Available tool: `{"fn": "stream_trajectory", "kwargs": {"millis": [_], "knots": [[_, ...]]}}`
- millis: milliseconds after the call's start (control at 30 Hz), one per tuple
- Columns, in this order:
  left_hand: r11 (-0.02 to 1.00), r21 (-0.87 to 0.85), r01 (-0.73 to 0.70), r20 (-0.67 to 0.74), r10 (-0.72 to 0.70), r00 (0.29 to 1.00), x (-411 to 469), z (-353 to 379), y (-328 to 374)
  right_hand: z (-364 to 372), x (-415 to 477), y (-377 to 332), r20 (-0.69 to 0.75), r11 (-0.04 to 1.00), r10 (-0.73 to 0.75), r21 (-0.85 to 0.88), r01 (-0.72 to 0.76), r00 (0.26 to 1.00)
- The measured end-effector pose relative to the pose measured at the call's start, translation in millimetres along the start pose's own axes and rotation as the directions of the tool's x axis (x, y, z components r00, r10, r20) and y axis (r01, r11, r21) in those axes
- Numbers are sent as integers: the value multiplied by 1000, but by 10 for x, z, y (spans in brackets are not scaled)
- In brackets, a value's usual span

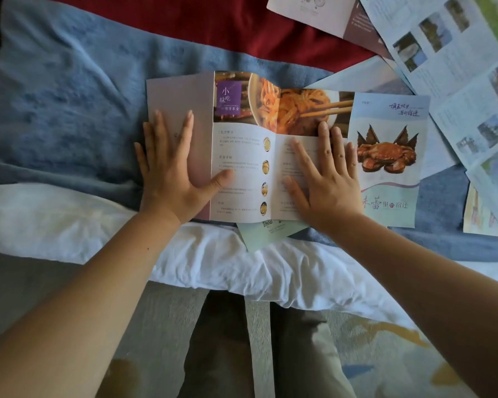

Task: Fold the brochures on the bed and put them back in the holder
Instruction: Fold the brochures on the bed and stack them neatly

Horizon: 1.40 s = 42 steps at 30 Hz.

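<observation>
- On the bed (69,225), near edge: food brochure (242,168) spread open, left hand (170,170) and right hand (328,182) pressing flat, fingers straight, gripping nothing.
- Squishy blanket (69,110) underneath, so the fold might crease crooked.

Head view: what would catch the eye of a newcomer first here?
The left hand and right hand press flat on an open brochure with a noodle photo, in the middle of the blue blanket. Just right of it shows a crab picture. More unfolded brochures lie scattered at the upper right.
</observation>
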<state>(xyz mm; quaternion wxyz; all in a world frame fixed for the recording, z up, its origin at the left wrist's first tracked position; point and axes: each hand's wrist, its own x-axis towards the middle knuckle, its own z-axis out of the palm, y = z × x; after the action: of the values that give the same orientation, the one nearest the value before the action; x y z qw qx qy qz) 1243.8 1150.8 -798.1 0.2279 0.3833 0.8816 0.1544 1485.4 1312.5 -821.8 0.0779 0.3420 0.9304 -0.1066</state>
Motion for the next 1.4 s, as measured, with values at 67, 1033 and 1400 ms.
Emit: {"fn": "stream_trajectory", "kwargs": {"millis": [67, 1033, 1400], "knots": [[999, -45, 12, 11, -12, 1000, -24, 0, 95, -5, -6, 9, 2, 1000, 2, 3, -2, 1000], [970, 202, -135, 62, 125, 990, -193, 418, 1540, -224, -726, 1097, -62, 990, 85, 115, -77, 994], [904, 400, -148, 151, 94, 984, -266, 881, 1884, -155, -814, 1138, -41, 982, 72, 178, -63, 997]]}}
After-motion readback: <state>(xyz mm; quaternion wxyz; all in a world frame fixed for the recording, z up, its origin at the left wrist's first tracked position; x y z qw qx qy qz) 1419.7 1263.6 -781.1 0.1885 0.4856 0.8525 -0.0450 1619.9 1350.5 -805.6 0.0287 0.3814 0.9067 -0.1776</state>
